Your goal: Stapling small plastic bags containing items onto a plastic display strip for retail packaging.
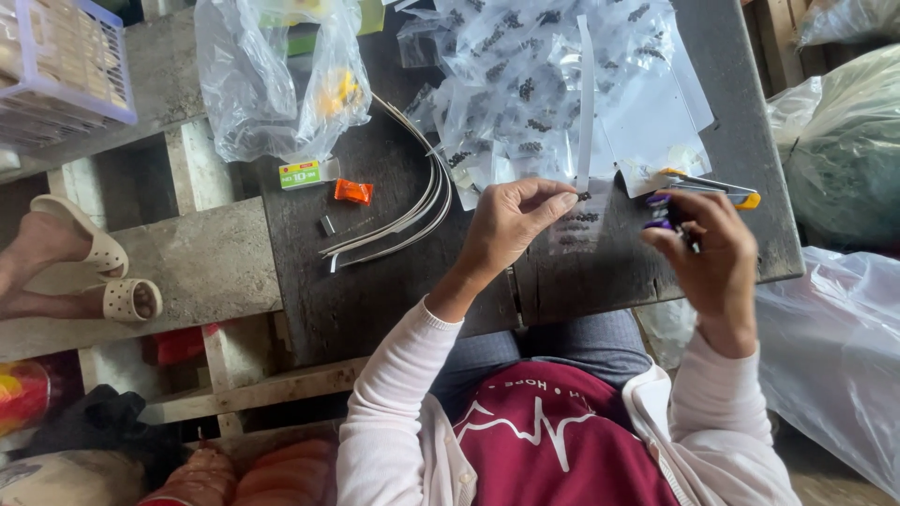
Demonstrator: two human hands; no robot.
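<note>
My left hand [511, 225] pinches the top of a small clear plastic packet [574, 230] with tiny dark pieces inside, held over the dark wooden table [375, 290]. My right hand [712, 253] grips a small purple tool [661, 214], likely a stapler, just right of the packet. Behind both hands lies a heap of similar clear packets [534, 84] with dark pieces. A long white strip [585, 103] stands up from the packet towards the heap.
Curved white strips [412, 211] lie left of my hands, with an orange item [353, 191] and a small green box [302, 173]. A yellow-handled cutter [722, 192], large plastic bags [834, 347], a lilac basket [66, 66] and another person's sandalled feet [84, 272] surround the table.
</note>
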